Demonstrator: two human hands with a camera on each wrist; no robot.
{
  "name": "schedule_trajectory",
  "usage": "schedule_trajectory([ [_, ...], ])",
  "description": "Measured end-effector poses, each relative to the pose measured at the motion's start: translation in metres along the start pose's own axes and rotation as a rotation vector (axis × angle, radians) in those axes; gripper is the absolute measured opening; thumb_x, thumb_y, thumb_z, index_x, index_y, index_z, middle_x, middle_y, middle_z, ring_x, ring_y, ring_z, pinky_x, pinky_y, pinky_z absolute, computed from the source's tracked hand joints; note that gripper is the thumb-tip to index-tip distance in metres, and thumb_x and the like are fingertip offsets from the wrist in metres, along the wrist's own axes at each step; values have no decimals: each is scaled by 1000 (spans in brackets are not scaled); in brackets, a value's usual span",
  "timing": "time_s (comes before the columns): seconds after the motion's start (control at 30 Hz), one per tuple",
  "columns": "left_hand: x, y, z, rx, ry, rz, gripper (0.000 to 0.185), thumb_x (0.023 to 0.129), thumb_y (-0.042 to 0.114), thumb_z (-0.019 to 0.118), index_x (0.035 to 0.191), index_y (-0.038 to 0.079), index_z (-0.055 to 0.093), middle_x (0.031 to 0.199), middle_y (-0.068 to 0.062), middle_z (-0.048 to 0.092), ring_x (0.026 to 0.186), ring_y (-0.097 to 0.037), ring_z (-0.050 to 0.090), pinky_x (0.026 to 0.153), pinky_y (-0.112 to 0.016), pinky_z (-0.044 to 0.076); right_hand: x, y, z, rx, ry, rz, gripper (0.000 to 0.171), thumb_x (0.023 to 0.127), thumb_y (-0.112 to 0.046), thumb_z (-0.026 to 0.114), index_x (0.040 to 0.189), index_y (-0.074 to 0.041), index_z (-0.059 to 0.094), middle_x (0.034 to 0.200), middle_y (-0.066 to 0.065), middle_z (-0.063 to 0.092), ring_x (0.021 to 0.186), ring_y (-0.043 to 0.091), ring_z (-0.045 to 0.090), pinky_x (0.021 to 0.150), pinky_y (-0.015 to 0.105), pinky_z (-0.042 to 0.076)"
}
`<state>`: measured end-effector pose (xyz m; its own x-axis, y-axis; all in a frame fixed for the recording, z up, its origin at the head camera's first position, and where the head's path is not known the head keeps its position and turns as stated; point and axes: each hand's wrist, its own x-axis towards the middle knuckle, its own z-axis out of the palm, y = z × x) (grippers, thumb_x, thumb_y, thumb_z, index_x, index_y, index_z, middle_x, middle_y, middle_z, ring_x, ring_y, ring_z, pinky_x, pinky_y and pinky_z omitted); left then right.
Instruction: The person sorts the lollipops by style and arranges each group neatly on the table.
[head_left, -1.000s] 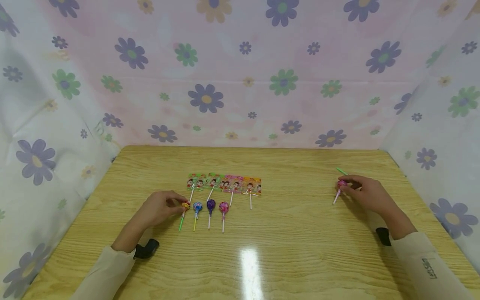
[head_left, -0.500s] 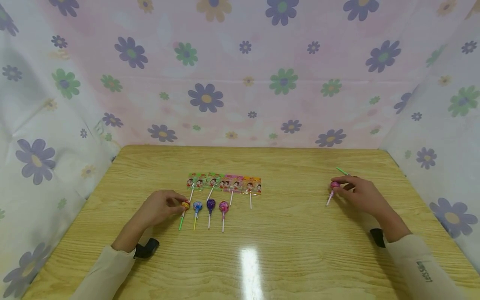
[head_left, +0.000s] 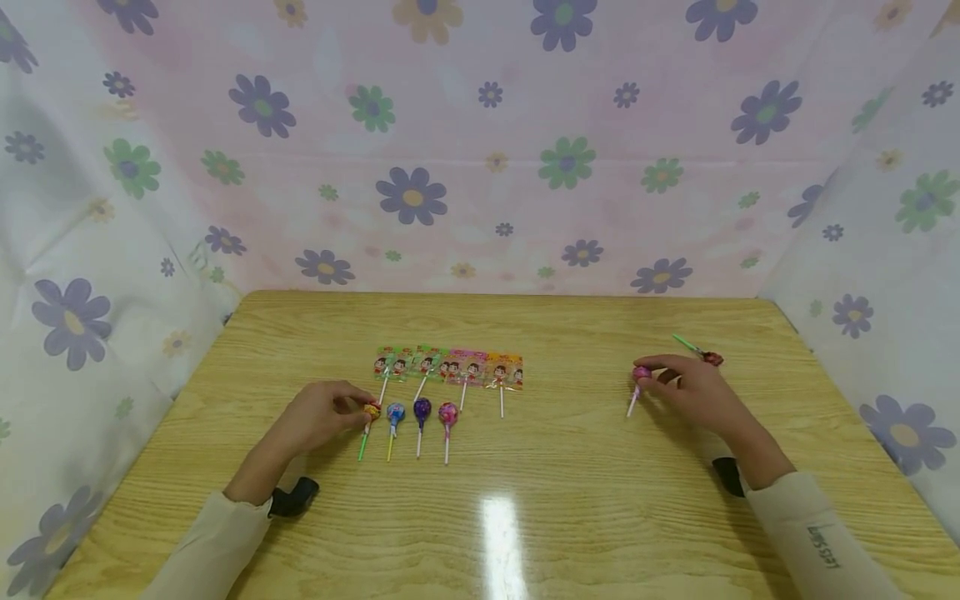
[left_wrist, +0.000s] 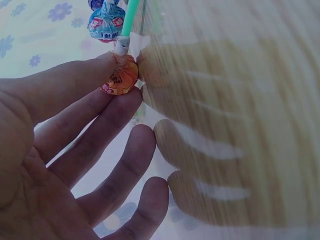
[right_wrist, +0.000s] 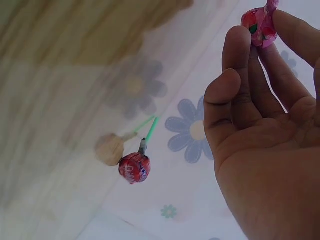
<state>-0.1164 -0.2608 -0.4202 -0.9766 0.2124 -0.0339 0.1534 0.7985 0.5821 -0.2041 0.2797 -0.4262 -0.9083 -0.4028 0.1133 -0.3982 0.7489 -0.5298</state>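
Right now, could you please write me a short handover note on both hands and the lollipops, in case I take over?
Left hand: pinches the orange-wrapped lollipop, leftmost in the near row, low on the wooden table.
Right hand: holds a pink-wrapped lollipop by its head, stick pointing down, far right of the row.
Done: the near row holds the orange, blue, purple and pink lollipops; behind it lie flat packaged lollipops.
Left: the held pink one is not in the row, and a red lollipop with a green stick lies behind the right hand.
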Motion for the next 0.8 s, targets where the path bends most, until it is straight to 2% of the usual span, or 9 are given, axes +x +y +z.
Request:
schedule_trajectory([
  [0.17,-1,0,0,9,-3,-5,22,91,18,73,111,10,76,95,-3,72,79,-11,62,68,-31,50,4,-11,7,16,-6,5,36,99,-30,63,128,-8,67,116,13,72,96,27,67,67,27,49],
  [0.5,0,1,0,3,-9,-5,22,91,18,72,112,10,76,96,-4,72,79,-11,62,68,-30,50,14,-30,24,53,-42,4,36,98,-33,64,127,-11,68,113,7,73,96,22,65,67,28,47],
  [0.8,0,1,-1,8,-1,-5,22,91,17,72,111,10,76,97,-4,73,79,-11,62,69,-32,50,23,-52,36,56,-73,-35,33,97,-24,67,126,-10,69,115,8,72,93,19,65,67,29,46],
])
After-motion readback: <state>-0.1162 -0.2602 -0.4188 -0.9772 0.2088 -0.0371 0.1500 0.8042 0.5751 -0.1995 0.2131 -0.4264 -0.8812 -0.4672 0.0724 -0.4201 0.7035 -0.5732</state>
